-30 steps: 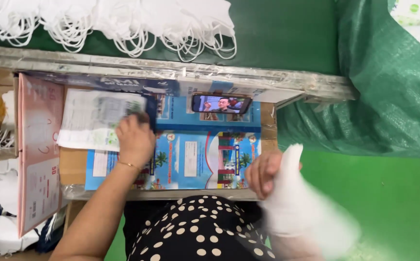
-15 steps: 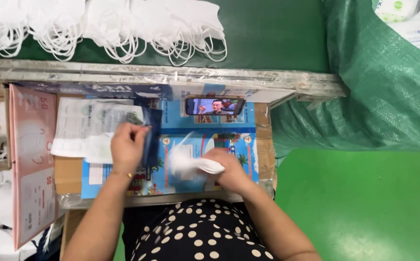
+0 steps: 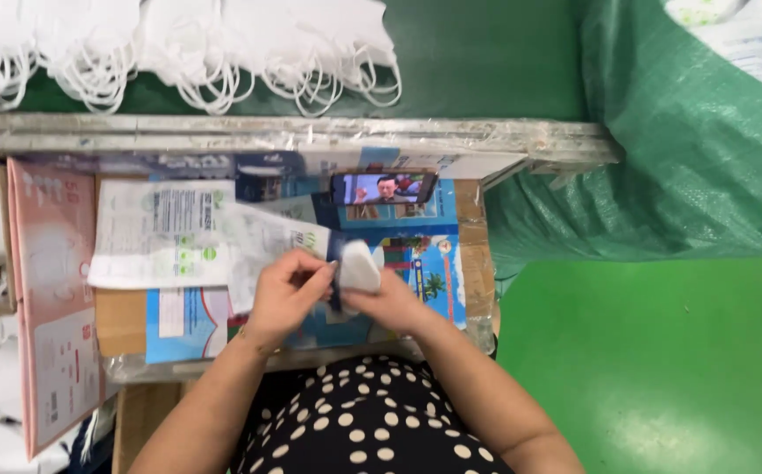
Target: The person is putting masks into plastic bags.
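My two hands meet over the middle of a small work surface. My right hand (image 3: 390, 303) grips a folded white face mask (image 3: 359, 265). My left hand (image 3: 286, 291) pinches the near edge of a clear printed plastic pouch (image 3: 262, 246), right beside the mask. The mask's lower part is hidden behind my fingers. A stack of similar printed pouches (image 3: 157, 233) lies flat just left of my hands.
A phone (image 3: 384, 187) showing a video stands at the back of the surface. Blue printed cartons (image 3: 429, 268) cover the top. A pink carton (image 3: 52, 298) stands at the left. Several white masks (image 3: 179, 53) lie on the green belt beyond. A green woven sack (image 3: 679, 149) is at the right.
My right hand carried the white mask from the lower right up to the centre. My left hand drew a pouch off the stack and brought it to the mask.
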